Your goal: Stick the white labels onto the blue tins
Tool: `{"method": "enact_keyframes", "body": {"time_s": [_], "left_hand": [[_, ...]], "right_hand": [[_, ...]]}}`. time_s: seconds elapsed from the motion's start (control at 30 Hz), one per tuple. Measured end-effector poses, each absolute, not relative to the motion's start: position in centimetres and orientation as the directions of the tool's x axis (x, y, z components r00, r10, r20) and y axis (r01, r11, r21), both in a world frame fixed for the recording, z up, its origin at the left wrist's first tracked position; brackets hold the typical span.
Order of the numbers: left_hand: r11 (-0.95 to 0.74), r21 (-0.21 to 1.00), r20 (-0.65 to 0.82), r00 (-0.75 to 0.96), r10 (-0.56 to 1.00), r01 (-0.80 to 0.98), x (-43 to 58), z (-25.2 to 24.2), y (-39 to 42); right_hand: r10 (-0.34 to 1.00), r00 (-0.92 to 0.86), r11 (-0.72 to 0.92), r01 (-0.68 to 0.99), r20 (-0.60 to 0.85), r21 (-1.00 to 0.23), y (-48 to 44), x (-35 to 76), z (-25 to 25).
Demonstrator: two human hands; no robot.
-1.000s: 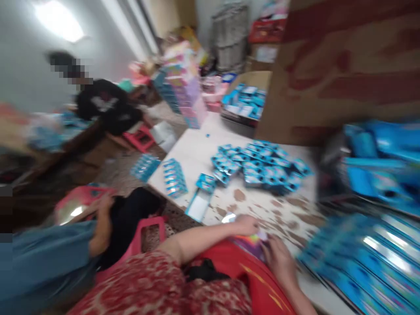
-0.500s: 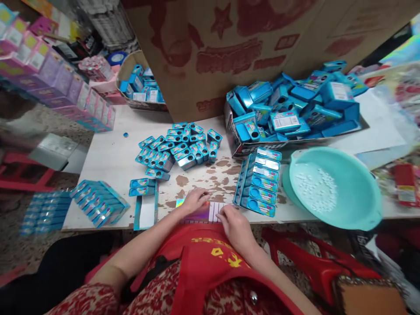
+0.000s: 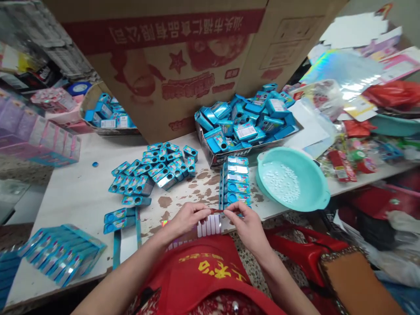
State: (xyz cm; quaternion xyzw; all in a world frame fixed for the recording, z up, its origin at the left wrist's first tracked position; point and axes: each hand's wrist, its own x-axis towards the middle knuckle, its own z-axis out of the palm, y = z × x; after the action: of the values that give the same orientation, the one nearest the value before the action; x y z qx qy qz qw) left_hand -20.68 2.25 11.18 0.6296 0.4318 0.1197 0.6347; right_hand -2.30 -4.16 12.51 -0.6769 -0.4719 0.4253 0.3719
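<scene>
Between my two hands, above the table's front edge, stretches a thin dark red strip. My left hand pinches its left end and my right hand pinches the right end. Just below lies a shiny sheet with pale strips, partly hidden by my left hand and wrist. A row of small blue boxes with round dents stands behind my right hand. Farther left is a cluster of small blue boxes with dark round holes. A blue display tray holding two boxes sits left of my left forearm.
A turquoise basin with white pellets stands at the right. Behind are a carton heaped with blue boxes and a tall cardboard box. More blue boxes stand front left. A red chair is below right.
Both hands have lifted off the shiny sheet and come closer together, now with the thin red strip between their fingers. The view has swung to the right.
</scene>
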Motion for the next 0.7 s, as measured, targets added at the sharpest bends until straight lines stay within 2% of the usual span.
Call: {"method": "enact_keyframes", "body": {"time_s": [0.07, 0.17, 0.33, 0.53, 0.7], "left_hand": [[0.045, 0.886, -0.332, 0.562, 0.758, 0.462, -19.7, 11.7, 3.1], [-0.032, 0.858, -0.279, 0.517, 0.809, 0.513, -18.0, 12.3, 4.9], [-0.065, 0.814, -0.324, 0.545, 0.774, 0.577, -15.8, 12.4, 8.0], [-0.04, 0.816, -0.353, 0.552, 0.756, 0.577, -14.1, 10.3, 9.3], [-0.012, 0.834, -0.337, 0.527, 0.78, 0.552, -12.6, 7.7, 8.9]], "right_hand": [[0.951, 0.249, -0.261, 0.339, -0.181, -0.904, -3.7, -1.8, 12.5], [0.932, 0.338, -0.247, 0.329, -0.13, -0.911, -2.4, -0.8, 12.7], [0.924, 0.298, -0.323, 0.269, -0.24, -0.907, 0.3, 1.6, 12.5], [0.929, 0.281, -0.341, 0.396, -0.241, -0.853, 2.0, 3.4, 10.8], [0.92, 0.346, -0.371, 0.62, -0.183, -0.692, 2.7, 3.0, 10.5]]}}
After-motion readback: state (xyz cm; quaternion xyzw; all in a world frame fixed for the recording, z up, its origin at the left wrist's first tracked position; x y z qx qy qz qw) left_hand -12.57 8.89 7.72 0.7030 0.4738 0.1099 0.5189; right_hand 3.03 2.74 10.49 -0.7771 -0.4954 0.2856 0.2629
